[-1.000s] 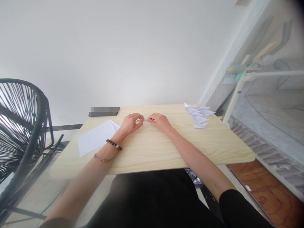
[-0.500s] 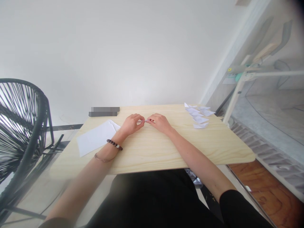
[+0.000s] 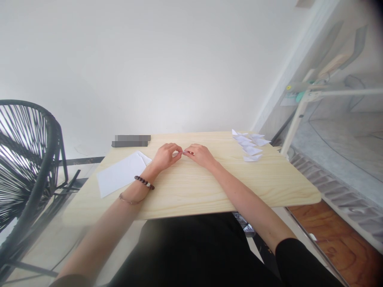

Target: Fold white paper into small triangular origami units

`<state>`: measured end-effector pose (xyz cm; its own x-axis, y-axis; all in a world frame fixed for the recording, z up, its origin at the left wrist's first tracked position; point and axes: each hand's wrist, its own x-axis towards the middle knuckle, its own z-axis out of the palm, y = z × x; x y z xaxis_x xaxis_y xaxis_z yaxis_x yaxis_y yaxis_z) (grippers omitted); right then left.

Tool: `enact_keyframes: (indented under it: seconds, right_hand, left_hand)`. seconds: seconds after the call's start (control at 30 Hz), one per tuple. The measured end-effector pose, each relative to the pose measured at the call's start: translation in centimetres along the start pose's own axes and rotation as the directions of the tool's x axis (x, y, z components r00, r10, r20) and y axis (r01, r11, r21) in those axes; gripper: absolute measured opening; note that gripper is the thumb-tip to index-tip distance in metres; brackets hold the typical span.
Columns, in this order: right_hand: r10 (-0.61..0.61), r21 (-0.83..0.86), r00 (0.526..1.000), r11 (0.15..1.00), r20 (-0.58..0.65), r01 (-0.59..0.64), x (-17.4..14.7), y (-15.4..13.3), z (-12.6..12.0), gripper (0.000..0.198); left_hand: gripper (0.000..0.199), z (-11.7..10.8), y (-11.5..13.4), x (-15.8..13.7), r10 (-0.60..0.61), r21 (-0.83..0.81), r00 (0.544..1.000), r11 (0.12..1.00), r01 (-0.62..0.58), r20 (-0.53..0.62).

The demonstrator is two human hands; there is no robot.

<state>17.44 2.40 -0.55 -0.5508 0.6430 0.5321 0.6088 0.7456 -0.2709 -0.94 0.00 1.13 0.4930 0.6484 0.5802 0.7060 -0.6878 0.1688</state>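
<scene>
Over the middle of the wooden table (image 3: 191, 191), my left hand (image 3: 167, 156) and my right hand (image 3: 201, 154) meet fingertip to fingertip. Both pinch a small piece of folded white paper (image 3: 183, 152), mostly hidden by the fingers. Beside my left wrist lie white paper sheets (image 3: 119, 174), partly overlapping at their upper right corner. Several folded white paper boats (image 3: 251, 150) stand in a cluster at the far right of the table, apart from my right hand.
Two dark blurred-out objects (image 3: 130, 144) lie at the back left of the table. A black woven chair (image 3: 54, 131) stands at the left. A white wall (image 3: 185, 71) rises behind the table; a white metal frame (image 3: 295, 127) is at the right.
My fingertips have shifted slightly and drawn closer over the folded paper, so less of it shows. The sheets and the paper boats stay where they were.
</scene>
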Motion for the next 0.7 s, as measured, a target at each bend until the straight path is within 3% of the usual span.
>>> enact_keyframes:
  seconds: [0.7]
  right_hand:
    - [0.008,0.019,1.0,1.0,-0.022,-0.007,0.05,-0.23,-0.31,0.019]
  left_hand:
    - [0.012,-0.08,0.01,0.03,0.025,0.037,1.0,0.999,-0.025,-0.002]
